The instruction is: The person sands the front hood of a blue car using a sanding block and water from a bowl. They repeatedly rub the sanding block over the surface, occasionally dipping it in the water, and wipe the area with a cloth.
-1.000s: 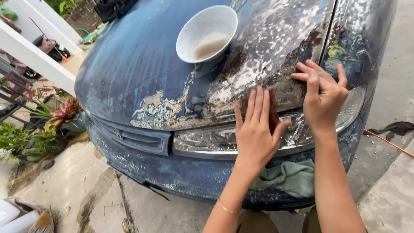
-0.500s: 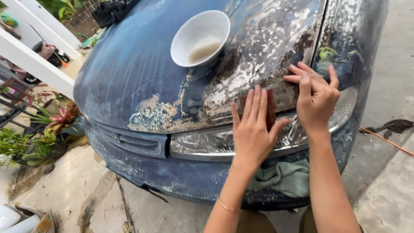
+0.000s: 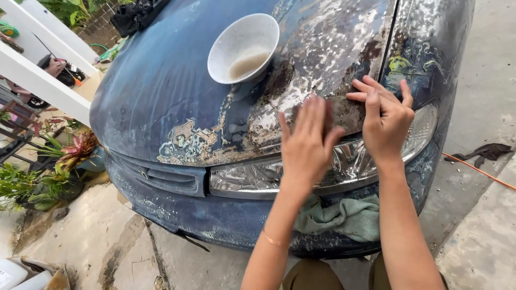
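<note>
Head view: both hands flat on the peeling car hood [image 3: 161,102], sanding over the headlight [image 3: 344,166].

Left hand [image 3: 307,144] is pressed palm-down, fingers together and blurred; over the last second it has slid up and across the bare brown patch, so I read a rubbing stroke in progress. I can't tell whether anything is pinched under that palm; a dark sheet [image 3: 344,114] shows just right of it. Right hand [image 3: 386,122] is spread open, fingertips pinning that sheet's far edge, barely shifted since earlier. White bowl [image 3: 243,48] of murky water sits up-hood, well beyond the left fingertips, same spot on the panel. Green rag [image 3: 344,217] lies on the bumper below both wrists. My judgement: stroke is working the flaked zone between the hands, much peeling paint left.
</note>
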